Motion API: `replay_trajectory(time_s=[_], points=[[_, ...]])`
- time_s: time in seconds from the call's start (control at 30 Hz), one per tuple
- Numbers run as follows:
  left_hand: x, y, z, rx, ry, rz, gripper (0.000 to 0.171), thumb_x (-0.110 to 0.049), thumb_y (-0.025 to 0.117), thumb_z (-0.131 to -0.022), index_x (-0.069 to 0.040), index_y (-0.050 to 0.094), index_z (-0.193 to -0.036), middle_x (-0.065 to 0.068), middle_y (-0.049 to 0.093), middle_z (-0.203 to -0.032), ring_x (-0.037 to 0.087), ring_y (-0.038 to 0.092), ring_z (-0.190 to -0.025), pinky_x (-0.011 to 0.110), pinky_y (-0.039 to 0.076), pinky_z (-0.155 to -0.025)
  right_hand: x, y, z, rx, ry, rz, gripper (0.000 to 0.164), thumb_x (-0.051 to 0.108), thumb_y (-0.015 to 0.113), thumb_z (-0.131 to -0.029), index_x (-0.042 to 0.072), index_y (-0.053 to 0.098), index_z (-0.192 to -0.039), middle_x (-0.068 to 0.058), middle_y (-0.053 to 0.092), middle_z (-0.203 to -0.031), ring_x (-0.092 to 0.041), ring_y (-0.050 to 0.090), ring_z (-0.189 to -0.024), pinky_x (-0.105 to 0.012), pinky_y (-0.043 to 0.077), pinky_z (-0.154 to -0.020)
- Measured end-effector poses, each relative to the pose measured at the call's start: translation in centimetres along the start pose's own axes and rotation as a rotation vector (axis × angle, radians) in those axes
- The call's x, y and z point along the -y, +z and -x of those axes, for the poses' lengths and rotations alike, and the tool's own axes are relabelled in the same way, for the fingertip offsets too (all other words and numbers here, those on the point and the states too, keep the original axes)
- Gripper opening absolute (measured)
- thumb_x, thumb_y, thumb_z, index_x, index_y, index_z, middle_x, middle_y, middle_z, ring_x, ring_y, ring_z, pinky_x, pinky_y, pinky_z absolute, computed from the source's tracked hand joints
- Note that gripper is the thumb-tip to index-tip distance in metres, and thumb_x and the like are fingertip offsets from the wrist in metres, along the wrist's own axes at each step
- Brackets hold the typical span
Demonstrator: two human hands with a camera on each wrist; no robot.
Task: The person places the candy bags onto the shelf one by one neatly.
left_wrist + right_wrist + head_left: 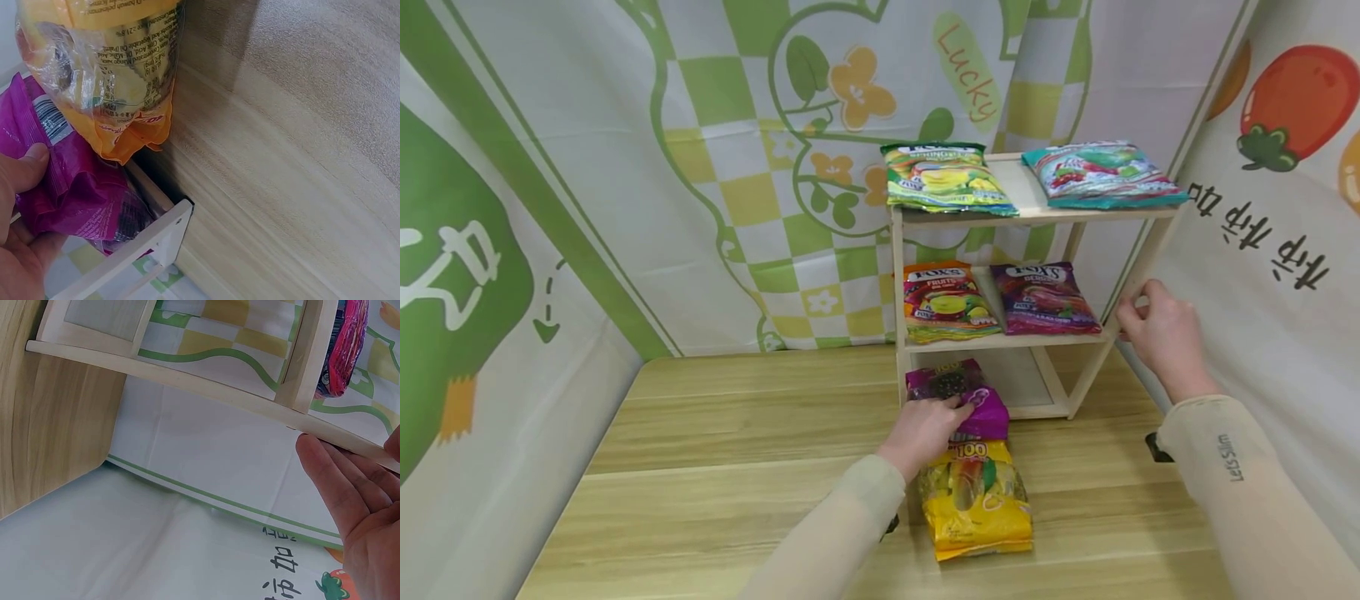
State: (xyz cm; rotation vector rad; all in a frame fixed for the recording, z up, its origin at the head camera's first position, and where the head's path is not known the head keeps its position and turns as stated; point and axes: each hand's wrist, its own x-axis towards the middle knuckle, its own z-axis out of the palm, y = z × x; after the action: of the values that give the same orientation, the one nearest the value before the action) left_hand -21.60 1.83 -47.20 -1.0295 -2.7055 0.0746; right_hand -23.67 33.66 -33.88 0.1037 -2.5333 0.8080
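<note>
My left hand (921, 433) grips a purple candy bag (992, 414) at the bottom tier of a small wooden shelf rack (1086, 379). In the left wrist view the thumb lies on one side of this purple bag (62, 181) and the fingers lie under the other. A yellow candy bag (977, 500) lies on the table just in front of it, partly behind the left forearm. My right hand (1168, 337) pinches the rack's right side post. The right wrist view shows the fingers (331, 475) against the post's outer side, the thumb at the frame's edge.
On the middle tier lean an orange-red Fruits bag (947, 304) and a dark purple Berries bag (1045, 300). A green-yellow bag (947, 179) and a teal bag (1105, 175) lie on the top tier. Printed cloth walls (715, 192) enclose the wooden table (722, 467).
</note>
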Motion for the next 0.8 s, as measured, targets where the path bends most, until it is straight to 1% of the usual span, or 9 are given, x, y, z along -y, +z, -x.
replay_trajectory(time_s=[0.2, 0.4, 0.47, 0.6, 0.67, 0.73, 0.8], points=[[0.1, 0.2, -0.2, -0.007, 0.022, -0.005, 0.046, -0.011, 0.069, -0.097, -0.030, 0.065, -0.139, -0.001, 0.068, -0.133, 0.015, 0.074, -0.090, 0.029, 0.063, -0.065, 0.0, 0.0, 0.0, -0.005, -0.010, 0.003, 0.018, 0.009, 0.046, -0.101, -0.007, 0.053, -0.103, -0.040, 0.066, -0.095, -0.046, 0.073, -0.069, -0.001, 0.039, -0.046], [0.5, 0.4, -0.5, -0.001, 0.039, 0.005, 0.046, -0.010, 0.066, -0.099, -0.033, 0.064, -0.140, -0.002, 0.068, -0.134, 0.014, 0.073, -0.079, 0.028, 0.061, -0.060, -0.1, -0.1, 0.0, -0.012, -0.015, 0.001, 0.017, 0.008, 0.046, -0.101, -0.007, 0.053, -0.101, -0.040, 0.067, -0.094, -0.046, 0.072, -0.068, -0.002, 0.040, -0.046], [0.6, 0.5, -0.5, 0.007, 0.043, 0.009, 0.047, -0.009, 0.066, -0.099, -0.033, 0.064, -0.140, -0.002, 0.067, -0.135, 0.014, 0.073, -0.078, 0.029, 0.061, -0.060, -0.1, -0.1, -0.1, -0.010, -0.012, 0.000, 0.016, 0.008, 0.046, -0.101, -0.007, 0.053, -0.101, -0.040, 0.067, -0.094, -0.046, 0.072, -0.068, -0.002, 0.040, -0.046], [0.8, 0.5, -0.8, 0.009, 0.056, 0.009, 0.047, -0.009, 0.065, -0.099, -0.032, 0.064, -0.140, -0.003, 0.066, -0.137, 0.014, 0.074, -0.084, 0.029, 0.062, -0.064, -0.2, -0.1, -0.1, -0.002, -0.004, 0.008, 0.016, 0.009, 0.046, -0.101, -0.006, 0.053, -0.102, -0.039, 0.067, -0.094, -0.044, 0.073, -0.067, -0.004, 0.042, -0.045], [0.9, 0.6, -0.8, 0.012, 0.058, 0.012, 0.047, -0.009, 0.066, -0.099, -0.032, 0.064, -0.140, -0.004, 0.065, -0.138, 0.014, 0.074, -0.092, 0.028, 0.062, -0.067, -0.2, -0.1, -0.1, 0.004, 0.002, 0.012, 0.017, 0.010, 0.046, -0.101, -0.006, 0.053, -0.102, -0.039, 0.067, -0.095, -0.044, 0.073, -0.067, -0.005, 0.042, -0.045], [1.0, 0.6, -0.9, 0.025, 0.047, 0.018, 0.049, -0.006, 0.067, -0.098, -0.031, 0.063, -0.141, -0.004, 0.064, -0.139, 0.015, 0.074, -0.097, 0.028, 0.062, -0.067, -0.2, -0.1, -0.1, 0.009, 0.005, 0.014, 0.017, 0.010, 0.046, -0.102, -0.006, 0.053, -0.103, -0.039, 0.067, -0.095, -0.044, 0.073, -0.068, -0.005, 0.042, -0.045], [1.2, 0.6, -0.9, 0.040, 0.026, 0.022, 0.051, -0.005, 0.067, -0.098, -0.032, 0.063, -0.141, -0.005, 0.064, -0.139, 0.016, 0.073, -0.097, 0.029, 0.063, -0.068, -0.1, -0.1, 0.0, 0.013, 0.010, 0.014, 0.018, 0.010, 0.046, -0.102, -0.006, 0.053, -0.104, -0.039, 0.067, -0.095, -0.044, 0.073, -0.068, -0.006, 0.042, -0.045]])
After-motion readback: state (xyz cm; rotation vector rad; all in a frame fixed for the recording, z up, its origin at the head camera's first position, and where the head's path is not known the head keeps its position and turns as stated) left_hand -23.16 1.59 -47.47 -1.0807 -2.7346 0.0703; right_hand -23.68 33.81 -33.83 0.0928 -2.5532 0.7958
